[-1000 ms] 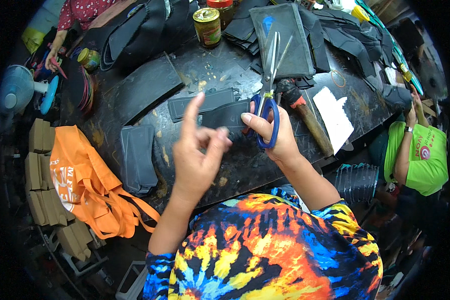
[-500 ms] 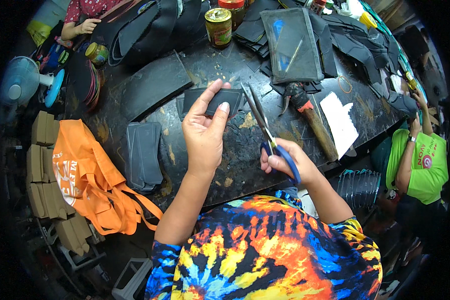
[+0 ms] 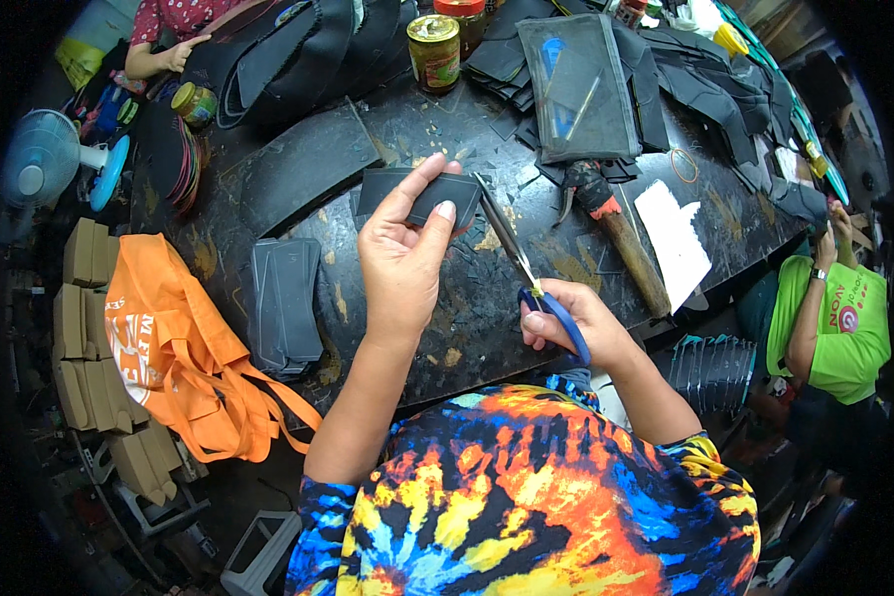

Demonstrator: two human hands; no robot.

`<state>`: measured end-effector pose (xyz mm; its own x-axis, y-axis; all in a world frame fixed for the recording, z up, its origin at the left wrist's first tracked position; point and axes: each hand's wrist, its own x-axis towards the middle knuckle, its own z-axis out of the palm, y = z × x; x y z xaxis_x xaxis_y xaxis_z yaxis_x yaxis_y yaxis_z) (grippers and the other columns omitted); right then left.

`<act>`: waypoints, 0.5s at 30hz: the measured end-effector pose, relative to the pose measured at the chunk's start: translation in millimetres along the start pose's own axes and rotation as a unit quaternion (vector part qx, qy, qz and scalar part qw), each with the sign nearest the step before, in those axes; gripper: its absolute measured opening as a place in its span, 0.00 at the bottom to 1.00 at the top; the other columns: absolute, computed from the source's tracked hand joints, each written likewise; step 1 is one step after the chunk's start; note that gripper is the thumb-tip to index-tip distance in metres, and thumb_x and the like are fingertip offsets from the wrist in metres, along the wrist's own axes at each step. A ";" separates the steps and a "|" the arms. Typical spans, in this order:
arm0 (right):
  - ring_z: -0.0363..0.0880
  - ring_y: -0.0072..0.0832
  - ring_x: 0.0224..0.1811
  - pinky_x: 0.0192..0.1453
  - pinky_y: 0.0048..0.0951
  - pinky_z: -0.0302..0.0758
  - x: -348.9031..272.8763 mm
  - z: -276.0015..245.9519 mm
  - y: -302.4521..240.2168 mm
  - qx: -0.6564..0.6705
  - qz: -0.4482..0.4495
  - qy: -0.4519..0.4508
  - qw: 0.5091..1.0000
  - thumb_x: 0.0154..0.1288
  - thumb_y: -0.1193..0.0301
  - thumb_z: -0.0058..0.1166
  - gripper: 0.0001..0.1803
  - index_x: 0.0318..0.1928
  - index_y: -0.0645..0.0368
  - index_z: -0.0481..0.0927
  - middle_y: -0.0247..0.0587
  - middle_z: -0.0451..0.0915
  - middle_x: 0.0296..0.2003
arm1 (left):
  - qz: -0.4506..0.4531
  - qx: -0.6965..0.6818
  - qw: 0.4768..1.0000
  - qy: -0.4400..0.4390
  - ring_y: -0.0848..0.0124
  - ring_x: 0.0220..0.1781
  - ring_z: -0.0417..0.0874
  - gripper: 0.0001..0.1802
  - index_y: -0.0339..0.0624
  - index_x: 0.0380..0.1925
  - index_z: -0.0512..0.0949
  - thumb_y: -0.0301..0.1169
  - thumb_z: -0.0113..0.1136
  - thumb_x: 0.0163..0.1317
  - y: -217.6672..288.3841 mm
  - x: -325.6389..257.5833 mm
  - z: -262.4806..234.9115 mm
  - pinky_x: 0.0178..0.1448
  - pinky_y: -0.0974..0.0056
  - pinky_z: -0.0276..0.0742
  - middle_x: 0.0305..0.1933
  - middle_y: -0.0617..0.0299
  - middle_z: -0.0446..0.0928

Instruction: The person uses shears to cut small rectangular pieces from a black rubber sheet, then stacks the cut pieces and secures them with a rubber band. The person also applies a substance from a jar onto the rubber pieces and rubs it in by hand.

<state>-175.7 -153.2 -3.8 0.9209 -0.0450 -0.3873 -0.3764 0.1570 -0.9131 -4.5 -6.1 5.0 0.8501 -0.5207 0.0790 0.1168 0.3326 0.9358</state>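
Observation:
Between thumb and fingers, my left hand (image 3: 405,243) pinches a small black sheet piece (image 3: 461,193) above the table. My right hand (image 3: 574,320) grips the blue handles of a pair of scissors (image 3: 513,242), whose blades point up and left. The blade tips lie at the right edge of the black piece, and the blades look nearly closed. To the left of my left hand, a stack of cut dark pieces (image 3: 285,303) rests on the table. Farther back lies a large black slab of sheet material (image 3: 306,164).
A hammer (image 3: 626,248) and torn white paper (image 3: 672,243) lie to the right, below a mesh pouch (image 3: 584,94). Jars (image 3: 433,55) and black sheets stand at the back. An orange bag (image 3: 174,348) hangs at the left. Other people sit at far left and right.
The scissors have shifted left to the edge of the black piece, and their blades have closed together. My left hand has barely moved.

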 end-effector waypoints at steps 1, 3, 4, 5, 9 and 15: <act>0.81 0.21 0.36 0.43 0.25 0.80 -0.2 0.0 0.2 0.001 0.003 0.003 1.000 0.75 0.59 0.62 0.15 0.41 0.59 0.77 0.34 0.80 0.33 | 0.007 -0.004 1.000 -0.006 0.71 0.58 0.85 0.24 0.34 0.67 0.75 0.17 0.58 0.72 0.4 0.2 0.0 0.59 0.65 0.87 0.64 0.52 0.81; 0.81 0.20 0.36 0.43 0.25 0.80 -0.3 -0.1 1.0 0.001 0.003 0.003 1.000 0.74 0.59 0.62 0.15 0.41 0.59 0.77 0.34 0.80 0.33 | 0.007 -0.012 1.000 -0.008 0.71 0.57 0.84 0.23 0.32 0.67 0.75 0.17 0.58 0.72 0.8 0.1 0.0 0.59 0.65 0.87 0.63 0.51 0.80; 0.81 0.20 0.36 0.43 0.25 0.80 -0.3 0.0 1.5 0.002 0.002 0.005 1.000 0.74 0.60 0.62 0.15 0.41 0.59 0.77 0.34 0.80 0.33 | 0.008 -0.009 1.000 -0.007 0.71 0.57 0.84 0.23 0.32 0.67 0.75 0.17 0.57 0.72 0.8 0.1 0.0 0.59 0.65 0.87 0.63 0.51 0.80; 0.81 0.20 0.36 0.43 0.24 0.80 -0.2 0.1 1.9 0.003 0.001 0.007 1.000 0.74 0.60 0.62 0.15 0.41 0.59 0.77 0.34 0.80 0.33 | 0.008 -0.007 1.000 -0.007 0.71 0.57 0.84 0.24 0.32 0.67 0.75 0.17 0.57 0.72 0.7 -0.1 0.2 0.59 0.65 0.87 0.63 0.51 0.80; 0.81 0.19 0.37 0.42 0.24 0.80 0.0 0.3 3.1 -0.004 -0.002 0.009 1.000 0.74 0.61 0.63 0.14 0.41 0.59 0.77 0.33 0.80 0.33 | 0.007 -0.003 1.000 -0.007 0.72 0.57 0.85 0.24 0.35 0.67 0.75 0.16 0.58 0.71 -0.2 -0.7 0.4 0.59 0.65 0.87 0.64 0.53 0.81; 0.78 0.16 0.33 0.39 0.22 0.77 -1.7 0.9 7.0 -0.048 0.008 0.034 0.998 0.72 0.64 0.65 0.12 0.37 0.57 0.77 0.29 0.78 0.30 | 0.003 -0.011 1.000 -0.013 0.71 0.58 0.85 0.24 0.34 0.67 0.75 0.17 0.57 0.71 0.2 -1.9 1.0 0.59 0.64 0.87 0.64 0.51 0.80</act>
<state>-179.9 -151.1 -9.4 0.9067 -0.1104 -0.4070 -0.4022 0.0633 -0.9133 -6.6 -5.8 5.4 0.8370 -0.5391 0.0938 0.1232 0.3526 0.9276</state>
